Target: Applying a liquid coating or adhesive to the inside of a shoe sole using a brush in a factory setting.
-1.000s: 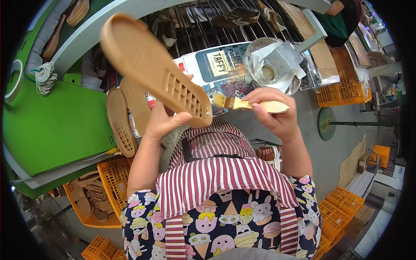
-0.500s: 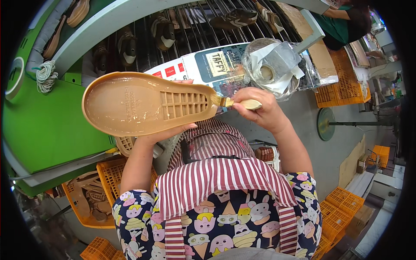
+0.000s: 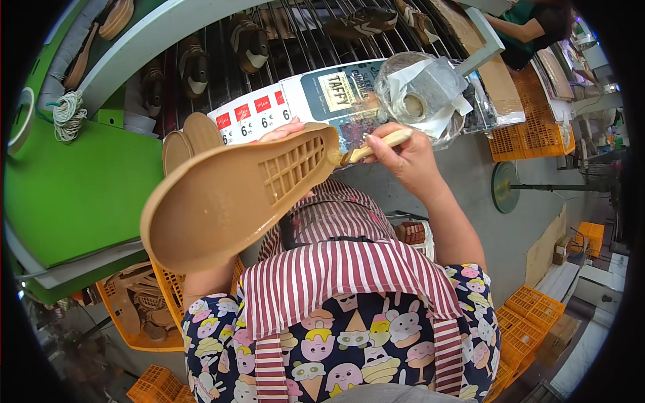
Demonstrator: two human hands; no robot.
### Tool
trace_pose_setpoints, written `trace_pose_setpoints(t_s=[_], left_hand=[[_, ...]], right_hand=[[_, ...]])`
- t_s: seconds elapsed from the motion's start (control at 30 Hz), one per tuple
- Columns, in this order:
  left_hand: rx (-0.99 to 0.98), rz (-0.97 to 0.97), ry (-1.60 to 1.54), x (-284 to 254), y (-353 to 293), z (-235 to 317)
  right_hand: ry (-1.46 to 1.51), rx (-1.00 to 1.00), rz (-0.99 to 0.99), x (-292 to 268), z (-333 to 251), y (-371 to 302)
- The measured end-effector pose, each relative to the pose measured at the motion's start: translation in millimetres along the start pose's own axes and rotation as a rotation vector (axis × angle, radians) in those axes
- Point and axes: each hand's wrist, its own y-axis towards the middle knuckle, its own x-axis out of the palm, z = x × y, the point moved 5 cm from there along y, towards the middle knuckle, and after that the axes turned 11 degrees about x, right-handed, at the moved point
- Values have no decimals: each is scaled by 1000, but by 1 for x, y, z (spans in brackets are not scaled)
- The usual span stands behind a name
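My left hand (image 3: 281, 131) is wrapped round a tan shoe sole (image 3: 201, 215) from beneath; its fingertips show past the far edge and the rest is mostly hidden. The hollow side faces up, with a grid of ribs towards its narrow right end. A small brush (image 3: 390, 142) with a pale handle is gripped in my right hand (image 3: 406, 161). Its bristles touch the narrow end of the sole. Wet shine shows on the near rim. Two more tan soles (image 3: 201, 132) show just beyond the held one; what supports them is hidden.
A plastic-wrapped pot (image 3: 414, 106) stands on printed sheets (image 3: 259, 115) ahead. Shoes (image 3: 250, 43) lie on a roller rack (image 3: 302, 40) behind. On the left is a green table (image 3: 60, 195). An orange crate (image 3: 144, 342) holds soles. Another person (image 3: 531, 30) is at the far right.
The sole has tilted, its wide end swinging down towards me and its narrow end lifting. The brush has shifted slightly, its handle now angled upward. Two soles beyond have come into view.
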Motion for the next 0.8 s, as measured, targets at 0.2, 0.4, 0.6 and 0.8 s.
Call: trace_pose_setpoints(t_s=[0.2,0.4,0.6,0.8], left_hand=[[663,-15,176,15,4,-21],[648,-40,-60,15,7,-44],[22,55,-226,-6,-2,-17],[-96,197,-185,-36,-7,-37]], right_hand=[[102,31,-60,9,0,-5],[163,59,-97,19,-8,-20],[437,-157,-67,-2,-34,-26],[367,-386,134,-33,-48,-21]])
